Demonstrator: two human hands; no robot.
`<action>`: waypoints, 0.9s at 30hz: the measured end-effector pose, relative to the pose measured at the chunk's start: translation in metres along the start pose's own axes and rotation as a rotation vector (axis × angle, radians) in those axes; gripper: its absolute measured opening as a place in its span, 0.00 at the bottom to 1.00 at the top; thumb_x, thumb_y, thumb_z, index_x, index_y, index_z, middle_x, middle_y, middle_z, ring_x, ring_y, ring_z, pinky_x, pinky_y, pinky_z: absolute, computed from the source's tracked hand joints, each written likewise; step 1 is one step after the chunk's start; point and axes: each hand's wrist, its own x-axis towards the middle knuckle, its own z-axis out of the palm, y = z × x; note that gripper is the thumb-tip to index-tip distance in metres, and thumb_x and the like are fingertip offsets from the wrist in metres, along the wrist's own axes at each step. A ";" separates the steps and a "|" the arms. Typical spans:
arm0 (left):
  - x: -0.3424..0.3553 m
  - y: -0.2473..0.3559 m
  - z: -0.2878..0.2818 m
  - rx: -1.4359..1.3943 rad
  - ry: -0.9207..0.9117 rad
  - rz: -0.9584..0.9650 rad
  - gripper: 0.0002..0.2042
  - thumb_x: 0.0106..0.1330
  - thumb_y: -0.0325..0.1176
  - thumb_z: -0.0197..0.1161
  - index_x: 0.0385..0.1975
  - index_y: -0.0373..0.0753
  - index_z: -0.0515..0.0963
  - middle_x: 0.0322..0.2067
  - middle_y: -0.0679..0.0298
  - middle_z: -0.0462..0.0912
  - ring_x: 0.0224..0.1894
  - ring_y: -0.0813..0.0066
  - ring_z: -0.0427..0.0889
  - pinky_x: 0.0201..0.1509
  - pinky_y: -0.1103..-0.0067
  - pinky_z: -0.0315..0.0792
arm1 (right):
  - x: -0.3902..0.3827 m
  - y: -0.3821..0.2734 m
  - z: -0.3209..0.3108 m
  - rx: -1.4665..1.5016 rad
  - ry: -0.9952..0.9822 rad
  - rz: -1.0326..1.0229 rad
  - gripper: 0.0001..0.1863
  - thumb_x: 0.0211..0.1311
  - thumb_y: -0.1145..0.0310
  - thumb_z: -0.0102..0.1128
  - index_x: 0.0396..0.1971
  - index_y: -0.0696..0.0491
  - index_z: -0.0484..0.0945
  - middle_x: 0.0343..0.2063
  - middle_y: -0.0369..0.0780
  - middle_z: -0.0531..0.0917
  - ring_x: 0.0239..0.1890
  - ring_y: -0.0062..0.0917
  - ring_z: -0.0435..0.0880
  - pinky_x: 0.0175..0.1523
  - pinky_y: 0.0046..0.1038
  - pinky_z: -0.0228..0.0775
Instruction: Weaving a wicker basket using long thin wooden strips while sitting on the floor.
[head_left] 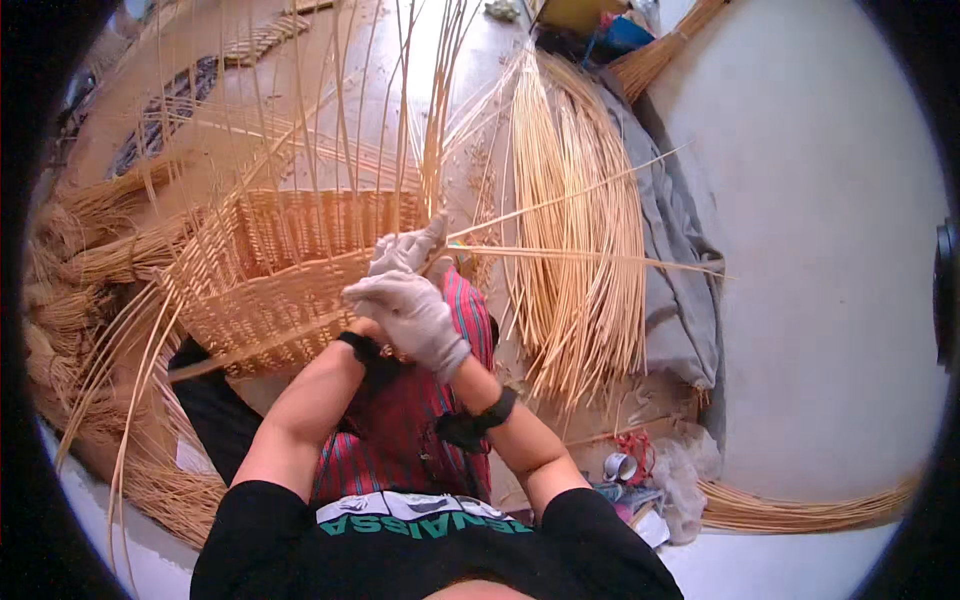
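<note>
A half-woven wicker basket (290,285) lies in front of me, left of centre, with long upright canes (345,120) rising from its far side. At its right end my left hand (402,250), in a pale work glove, is closed about the rim by a cluster of canes. Just nearer to me, my gloved right hand (418,318) overlaps it, fingers bent together and pointing left. What those fingers pinch is hidden. A blurred cane strand (255,350) runs from the hands toward the lower left across the basket's near wall. Two loose cane ends (590,253) stick out to the right.
Right of the basket lies a large bundle of pale canes (575,230) on a grey cloth (675,260). Darker bundles (90,250) are heaped along the left. Striped red fabric (465,320) covers my lap. A white roll (620,466) and plastic (685,485) sit at lower right.
</note>
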 end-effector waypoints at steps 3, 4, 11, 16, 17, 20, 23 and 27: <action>-0.008 0.004 -0.013 -1.188 0.194 -0.422 0.22 0.66 0.28 0.65 0.61 0.37 0.71 0.48 0.63 0.80 0.47 0.78 0.78 0.57 0.76 0.73 | 0.015 0.034 -0.041 0.570 0.357 0.088 0.23 0.63 0.76 0.59 0.59 0.57 0.73 0.60 0.40 0.73 0.57 0.26 0.76 0.59 0.31 0.70; -0.017 -0.003 -0.025 -1.254 0.269 -0.558 0.18 0.67 0.31 0.65 0.55 0.37 0.74 0.44 0.63 0.82 0.45 0.78 0.79 0.53 0.79 0.73 | 0.021 0.045 -0.059 0.352 0.264 0.236 0.22 0.61 0.72 0.62 0.56 0.57 0.74 0.56 0.41 0.75 0.55 0.29 0.77 0.58 0.32 0.71; 0.027 -0.048 -0.074 -0.764 0.213 -0.457 0.10 0.66 0.35 0.67 0.35 0.34 0.78 0.29 0.63 0.83 0.31 0.71 0.80 0.36 0.75 0.73 | 0.037 0.076 -0.067 -0.484 0.043 0.698 0.29 0.47 0.46 0.74 0.42 0.53 0.78 0.43 0.50 0.81 0.45 0.41 0.81 0.50 0.38 0.72; 0.135 0.012 -0.025 -0.791 -0.142 -0.065 0.21 0.65 0.29 0.66 0.57 0.34 0.70 0.42 0.58 0.84 0.39 0.63 0.82 0.44 0.73 0.77 | 0.035 0.102 -0.025 -0.909 0.506 0.547 0.20 0.55 0.51 0.66 0.39 0.49 0.78 0.33 0.46 0.80 0.34 0.43 0.83 0.40 0.43 0.73; 0.126 0.021 -0.022 -0.678 -0.053 -0.053 0.26 0.65 0.24 0.63 0.62 0.36 0.65 0.44 0.57 0.84 0.42 0.63 0.82 0.47 0.73 0.78 | 0.034 0.109 -0.023 -0.898 0.521 0.560 0.19 0.57 0.49 0.63 0.37 0.49 0.77 0.25 0.43 0.80 0.30 0.43 0.83 0.37 0.45 0.73; 0.050 -0.003 -0.047 -0.853 -0.042 -0.013 0.29 0.65 0.20 0.60 0.67 0.37 0.63 0.46 0.60 0.83 0.44 0.71 0.82 0.51 0.76 0.77 | 0.032 0.128 -0.027 -0.951 0.628 0.541 0.19 0.58 0.47 0.60 0.38 0.48 0.78 0.24 0.44 0.82 0.25 0.43 0.83 0.31 0.47 0.73; -0.063 -0.072 -0.104 -1.015 -0.280 -0.460 0.20 0.67 0.24 0.63 0.59 0.36 0.73 0.41 0.65 0.83 0.40 0.79 0.80 0.46 0.82 0.75 | 0.033 0.133 -0.036 -0.790 0.584 0.648 0.16 0.59 0.50 0.58 0.37 0.47 0.78 0.25 0.45 0.83 0.27 0.44 0.83 0.32 0.47 0.74; -0.182 -0.146 -0.186 -0.548 0.508 -1.109 0.16 0.67 0.29 0.67 0.53 0.34 0.76 0.36 0.68 0.81 0.36 0.81 0.78 0.42 0.84 0.73 | 0.043 0.100 -0.032 -0.672 0.747 0.302 0.17 0.68 0.58 0.56 0.47 0.54 0.76 0.34 0.47 0.83 0.36 0.40 0.84 0.43 0.40 0.76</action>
